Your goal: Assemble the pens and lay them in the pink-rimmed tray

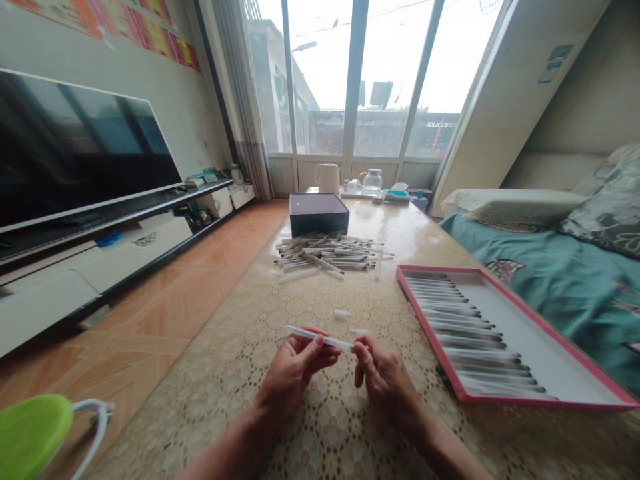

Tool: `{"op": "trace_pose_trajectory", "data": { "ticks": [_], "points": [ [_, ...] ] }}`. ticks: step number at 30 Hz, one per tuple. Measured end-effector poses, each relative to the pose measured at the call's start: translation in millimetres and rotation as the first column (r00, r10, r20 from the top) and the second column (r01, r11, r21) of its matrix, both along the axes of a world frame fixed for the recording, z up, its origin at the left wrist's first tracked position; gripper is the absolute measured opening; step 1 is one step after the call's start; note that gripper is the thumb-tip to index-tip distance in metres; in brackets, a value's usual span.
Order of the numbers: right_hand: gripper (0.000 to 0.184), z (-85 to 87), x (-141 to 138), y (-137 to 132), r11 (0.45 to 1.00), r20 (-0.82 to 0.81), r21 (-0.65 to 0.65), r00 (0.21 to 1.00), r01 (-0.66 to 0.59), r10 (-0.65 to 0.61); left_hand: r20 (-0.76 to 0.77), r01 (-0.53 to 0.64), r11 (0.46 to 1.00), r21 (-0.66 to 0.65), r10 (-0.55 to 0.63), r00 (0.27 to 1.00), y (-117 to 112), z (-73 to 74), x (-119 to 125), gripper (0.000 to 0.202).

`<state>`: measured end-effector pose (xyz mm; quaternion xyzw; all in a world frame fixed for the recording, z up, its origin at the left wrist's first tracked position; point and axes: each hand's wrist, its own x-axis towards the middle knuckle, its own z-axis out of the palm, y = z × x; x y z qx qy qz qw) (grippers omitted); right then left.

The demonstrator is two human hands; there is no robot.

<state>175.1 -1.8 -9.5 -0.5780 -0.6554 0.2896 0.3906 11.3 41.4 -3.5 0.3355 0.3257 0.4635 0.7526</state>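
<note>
A slim, whitish pen (pixel 301 331) lies nearly level above the table, its pointed end to the left. My left hand (pixel 287 373) pinches its barrel between thumb and fingers. At the right end of the pen, the fingers of my right hand (pixel 387 373) are closed round the tip, covering it. Just beyond my hands, two small translucent pieces like pen caps, one cap (pixel 342 313) farther off and another cap (pixel 359 331) by my right fingers, rest on the patterned tablecloth. Farther back is a loose pile of pens (pixel 330 257).
A pink-rimmed tray (pixel 425 327) on the right holds a row of similar pens. Behind the pile stands a dark box (pixel 320 224). A kettle (pixel 327 179) and glass jug (pixel 373 181) are at the table's far end. Lower left is a green stool (pixel 35 433).
</note>
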Motion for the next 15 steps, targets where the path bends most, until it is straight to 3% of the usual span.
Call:
{"op": "trace_pose_trajectory", "data": {
  "ticks": [3,9,15],
  "points": [
    [0.026,0.9,-0.4,0.0,1.000,0.016,0.016,1.000,-0.008,0.007,0.005,-0.016,1.000,-0.006,0.016,1.000,0.6,0.6,0.1,0.018],
    [0.043,-0.1,-0.7,0.4,1.000,-0.038,-0.005,0.999,-0.018,0.018,-0.007,0.017,1.000,0.000,-0.017,1.000,0.9,-0.2,0.2,0.021],
    [0.031,3.0,-1.6,0.2,1.000,-0.019,0.023,1.000,0.004,-0.003,0.006,-0.017,1.000,-0.009,0.017,1.000,1.5,0.3,-0.1,0.020]
  ]
}}
